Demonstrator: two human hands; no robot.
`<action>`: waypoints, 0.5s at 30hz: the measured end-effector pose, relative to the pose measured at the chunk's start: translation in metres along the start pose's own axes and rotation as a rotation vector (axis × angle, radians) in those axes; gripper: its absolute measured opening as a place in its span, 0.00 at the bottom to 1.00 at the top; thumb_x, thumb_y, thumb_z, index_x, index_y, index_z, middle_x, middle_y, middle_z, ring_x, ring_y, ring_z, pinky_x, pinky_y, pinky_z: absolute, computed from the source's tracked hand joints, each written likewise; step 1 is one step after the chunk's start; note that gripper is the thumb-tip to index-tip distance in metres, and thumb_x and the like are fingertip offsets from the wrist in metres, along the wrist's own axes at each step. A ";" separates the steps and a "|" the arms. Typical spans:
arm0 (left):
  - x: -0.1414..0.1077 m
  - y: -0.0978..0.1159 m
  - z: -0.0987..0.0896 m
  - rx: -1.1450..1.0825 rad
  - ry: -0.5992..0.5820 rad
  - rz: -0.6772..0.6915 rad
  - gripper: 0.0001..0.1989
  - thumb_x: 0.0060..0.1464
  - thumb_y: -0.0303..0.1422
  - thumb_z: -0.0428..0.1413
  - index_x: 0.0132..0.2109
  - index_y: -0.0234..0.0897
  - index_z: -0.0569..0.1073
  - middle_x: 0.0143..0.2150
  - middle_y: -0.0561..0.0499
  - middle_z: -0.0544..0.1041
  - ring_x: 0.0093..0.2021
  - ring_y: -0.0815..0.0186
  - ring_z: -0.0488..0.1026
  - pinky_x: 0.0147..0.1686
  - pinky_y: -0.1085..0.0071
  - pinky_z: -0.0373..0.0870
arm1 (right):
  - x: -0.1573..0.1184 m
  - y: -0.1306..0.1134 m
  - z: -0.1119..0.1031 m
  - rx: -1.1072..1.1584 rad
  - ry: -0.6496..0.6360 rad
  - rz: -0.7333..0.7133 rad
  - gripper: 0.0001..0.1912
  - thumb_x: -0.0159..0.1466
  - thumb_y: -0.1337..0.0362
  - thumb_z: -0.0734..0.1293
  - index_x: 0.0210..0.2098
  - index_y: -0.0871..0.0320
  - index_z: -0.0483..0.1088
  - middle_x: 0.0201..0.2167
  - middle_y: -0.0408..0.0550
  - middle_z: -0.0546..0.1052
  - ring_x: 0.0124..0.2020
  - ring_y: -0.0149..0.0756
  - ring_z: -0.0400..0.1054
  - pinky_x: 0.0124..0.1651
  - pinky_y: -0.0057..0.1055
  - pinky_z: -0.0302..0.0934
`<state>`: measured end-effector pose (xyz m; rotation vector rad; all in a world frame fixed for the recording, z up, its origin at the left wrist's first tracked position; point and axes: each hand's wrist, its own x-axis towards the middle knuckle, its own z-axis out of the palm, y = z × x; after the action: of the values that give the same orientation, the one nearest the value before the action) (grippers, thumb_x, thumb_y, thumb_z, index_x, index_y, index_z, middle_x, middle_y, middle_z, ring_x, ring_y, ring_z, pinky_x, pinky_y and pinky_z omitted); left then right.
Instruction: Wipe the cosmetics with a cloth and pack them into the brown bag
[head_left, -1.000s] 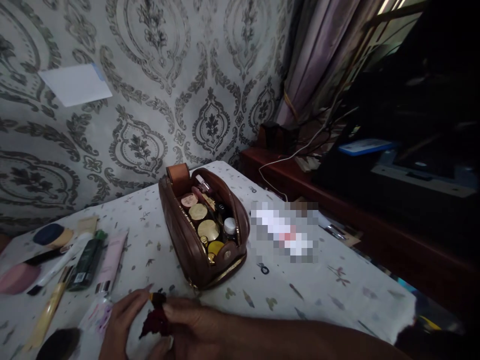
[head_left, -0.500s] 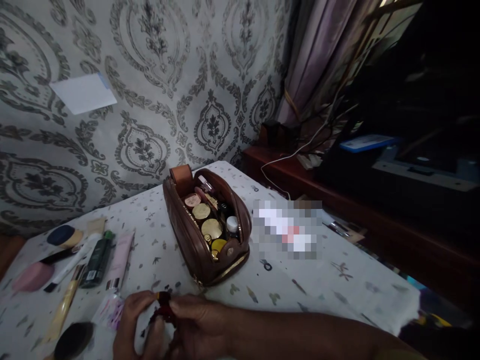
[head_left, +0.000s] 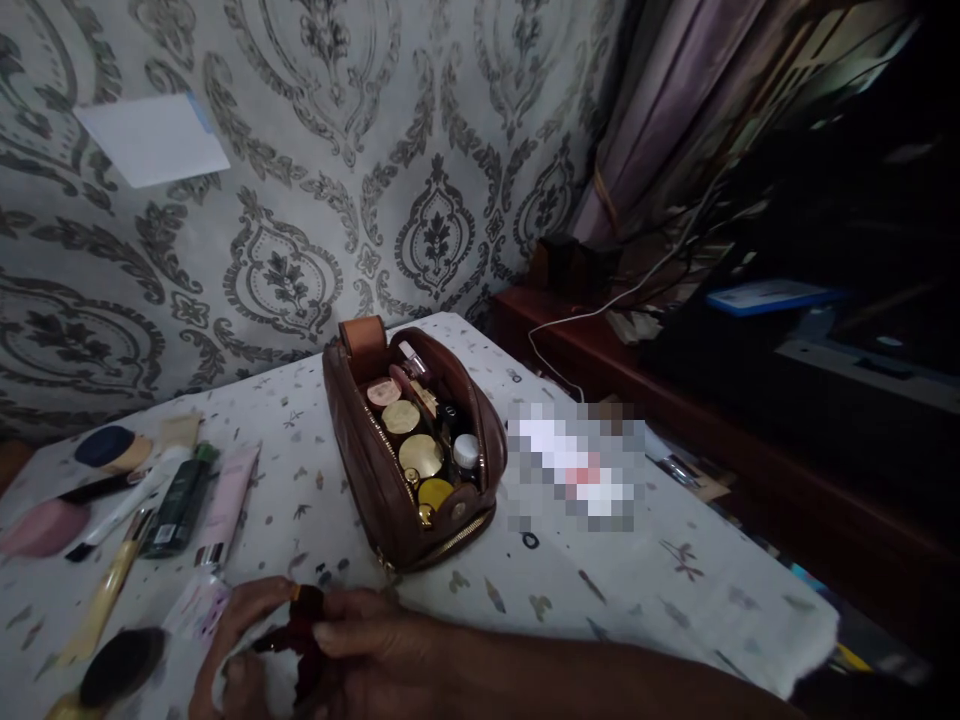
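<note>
At the bottom of the view, my right hand [head_left: 375, 640] pinches a small glossy dark red hair claw clip [head_left: 306, 635] with a jagged, toothed edge. Curled fingers of my left hand [head_left: 232, 640] meet the clip's upper end from the other side; the lower part of this hand is cut off by the frame. An open brown zip-up makeup bag [head_left: 360, 460] stands just beyond both hands. Inside it are round gold-topped containers [head_left: 421, 456], a white-capped bottle [head_left: 466, 450] and other cosmetics.
Left on the patterned white tablecloth [head_left: 292, 500] lie a pink tube [head_left: 229, 500], a dark green tube [head_left: 178, 508], a pink sponge [head_left: 45, 527], a dark round-headed brush [head_left: 124, 665] and other makeup. A blurred-out item [head_left: 577, 465] lies right of the bag. A reddish wooden ledge [head_left: 600, 350] borders the table.
Both hands and the clip have shifted slightly left in the view, still together. The bag and the makeup on the table stay in place; the camera has turned a little.
</note>
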<state>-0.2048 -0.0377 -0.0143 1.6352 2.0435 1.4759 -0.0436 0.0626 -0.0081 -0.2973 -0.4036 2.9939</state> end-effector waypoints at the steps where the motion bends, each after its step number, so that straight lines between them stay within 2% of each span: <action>1: -0.002 -0.004 -0.002 0.007 -0.010 0.015 0.22 0.64 0.48 0.44 0.45 0.43 0.78 0.45 0.48 0.80 0.45 0.56 0.77 0.41 0.62 0.78 | 0.000 0.000 0.000 0.001 0.004 0.006 0.34 0.40 0.57 0.84 0.42 0.64 0.74 0.32 0.43 0.78 0.30 0.29 0.70 0.35 0.28 0.56; 5: -0.007 -0.013 -0.006 0.020 -0.033 0.001 0.23 0.65 0.48 0.42 0.46 0.44 0.78 0.48 0.47 0.80 0.48 0.55 0.77 0.45 0.61 0.78 | 0.001 0.002 -0.003 0.004 0.013 0.009 0.34 0.41 0.57 0.84 0.43 0.66 0.74 0.32 0.44 0.78 0.31 0.30 0.71 0.36 0.29 0.57; 10: -0.002 -0.019 -0.010 0.018 -0.025 0.011 0.23 0.63 0.51 0.45 0.41 0.43 0.80 0.42 0.48 0.82 0.43 0.56 0.79 0.39 0.63 0.78 | 0.003 0.005 -0.007 -0.001 -0.002 0.008 0.33 0.42 0.54 0.83 0.42 0.65 0.75 0.32 0.45 0.78 0.31 0.30 0.70 0.37 0.31 0.58; 12: 0.001 -0.010 -0.007 0.001 0.000 0.001 0.21 0.61 0.50 0.48 0.39 0.43 0.80 0.40 0.48 0.82 0.41 0.55 0.78 0.37 0.63 0.77 | 0.003 0.005 -0.007 -0.001 -0.010 0.012 0.33 0.42 0.54 0.83 0.42 0.65 0.75 0.32 0.45 0.78 0.31 0.30 0.70 0.37 0.31 0.58; 15: 0.002 0.019 0.003 -0.009 0.076 -0.061 0.17 0.61 0.45 0.49 0.39 0.42 0.78 0.41 0.49 0.81 0.43 0.56 0.76 0.41 0.62 0.73 | 0.001 0.003 -0.005 0.022 0.007 0.022 0.33 0.41 0.55 0.83 0.42 0.64 0.74 0.32 0.44 0.78 0.32 0.30 0.70 0.38 0.31 0.58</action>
<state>-0.1906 -0.0355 -0.0006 1.5221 2.1023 1.5469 -0.0440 0.0616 -0.0140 -0.3126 -0.3685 3.0160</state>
